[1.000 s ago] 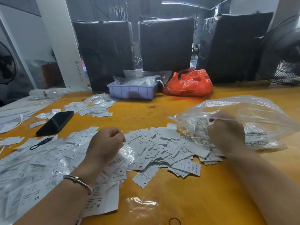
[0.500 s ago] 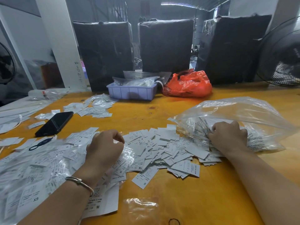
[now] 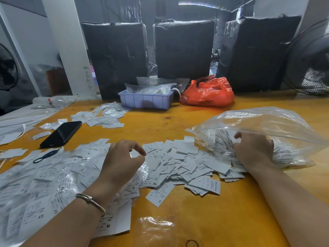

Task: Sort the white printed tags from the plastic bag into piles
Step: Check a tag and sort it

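We see the white printed tags [image 3: 179,164] spread in a loose heap across the middle of the orange table [image 3: 204,216], with more of them inside the clear plastic bag [image 3: 267,125] lying at the right and a further mass under crumpled clear film at the left. The right hand [image 3: 253,148] rests at the mouth of the bag, fingers curled down into the tags there; we cannot tell whether it actually grips any. The left hand [image 3: 122,161] sits over the left part of the heap, thumb and forefinger curved toward each other with a gap between the tips, holding nothing that we can make out; a bracelet [image 3: 90,200] circles its wrist. Printed size letters such as S, XL, M and XS are legible on several tags. A black phone [image 3: 61,133] lies on the table to the far left of the heap. At the far edge stand a lilac tray [image 3: 146,101] with clear packets and, just beside it, an orange bag [image 3: 207,94].
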The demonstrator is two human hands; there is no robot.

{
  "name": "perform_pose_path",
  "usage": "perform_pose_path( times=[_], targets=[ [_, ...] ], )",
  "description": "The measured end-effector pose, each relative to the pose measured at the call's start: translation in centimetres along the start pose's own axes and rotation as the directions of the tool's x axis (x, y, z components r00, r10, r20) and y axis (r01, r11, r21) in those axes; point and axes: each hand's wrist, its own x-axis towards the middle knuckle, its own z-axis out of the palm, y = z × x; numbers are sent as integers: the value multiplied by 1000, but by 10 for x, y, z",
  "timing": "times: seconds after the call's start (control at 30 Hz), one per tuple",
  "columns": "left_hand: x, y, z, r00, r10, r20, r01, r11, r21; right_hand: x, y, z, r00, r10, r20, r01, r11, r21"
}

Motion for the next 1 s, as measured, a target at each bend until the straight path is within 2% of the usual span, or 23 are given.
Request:
perform_pose_path(
  times=[0.1, 0.23, 0.43, 0.57, 0.73, 0.9, 1.0],
  targets=[
    [-1, 0, 3, 998, 46, 33, -45, 998, -35, 2, 1, 6, 998, -44, 49, 46, 998, -44],
    [-2, 1, 5, 992, 119, 33, -117, 991, -63, 2, 2, 10, 989, -48, 139, 51, 999, -19],
    [-3, 0, 1, 990, 140, -21, -142, 978, -155, -1, 4, 13, 998, -53, 35, 53, 998, 23],
    [-7, 0, 3, 984, 145, 99, -127, 978, -168, -6, 4, 11, 997, -39, -65, 47, 992, 120],
    [-10, 2, 5, 929, 202, 311, -147, 971, -190, -6, 4, 13, 995, -24, -101, 43, 982, 185],
    [-10, 2, 5, 932, 166, 323, -106, 975, -196, -9, 1, 10, 984, -7, -177, 44, 977, 206],
    [-11, 3, 6, 925, 199, 324, -136, 969, -206, -11, -1, 6, 956, -34, -291, 106, 966, 235]
  ],
)
